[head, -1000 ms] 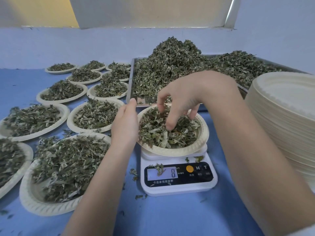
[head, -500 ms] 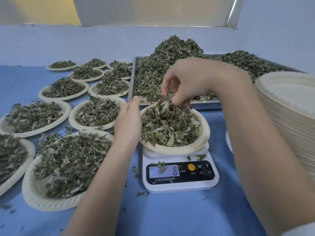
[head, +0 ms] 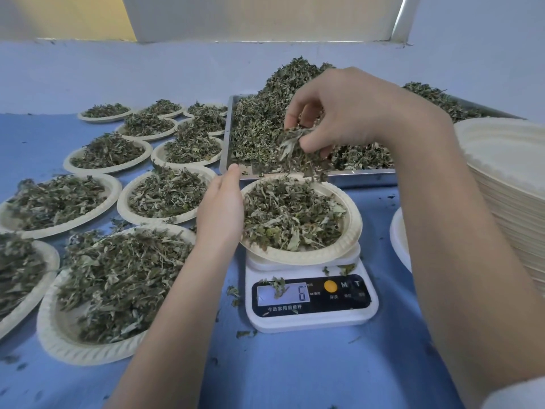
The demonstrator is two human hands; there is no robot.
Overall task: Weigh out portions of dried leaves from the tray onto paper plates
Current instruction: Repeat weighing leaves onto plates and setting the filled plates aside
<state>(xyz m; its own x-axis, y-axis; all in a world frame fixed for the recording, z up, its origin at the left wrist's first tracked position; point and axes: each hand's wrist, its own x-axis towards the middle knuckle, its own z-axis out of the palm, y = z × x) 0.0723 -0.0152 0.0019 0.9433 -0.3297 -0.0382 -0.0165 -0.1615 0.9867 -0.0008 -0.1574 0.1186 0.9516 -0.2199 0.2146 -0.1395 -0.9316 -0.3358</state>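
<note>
The right hand (head: 348,113) pinches a tuft of dried leaves (head: 295,146) in a closed grip above the far rim of the paper plate (head: 351,231), which sits loaded on the scale (head: 312,299) near the middle of the worktop (head: 295,373). The left hand (head: 219,211) lies with straight, relaxed fingers against the plate's left rim, holding nothing. The tray (head: 368,172), heaped with leaves, stands just behind the scale toward the far edge. Risks noted: the left hand's contact with the rim could load or tilt the plate and falsify the reading; loose leaf fragments lie across the scale's display (head: 283,293), partly hiding the digits, so a misread is likely. The pinched tuft is shedding strands, and any that drop outside the plate are lost to the portion. The plate overhangs the platform and could slide if nudged. Filled plates (head: 118,284) crowd the left side; the stack of empty plates (head: 507,178) stands at the right edge, touching the right forearm, and could be knocked.
</note>
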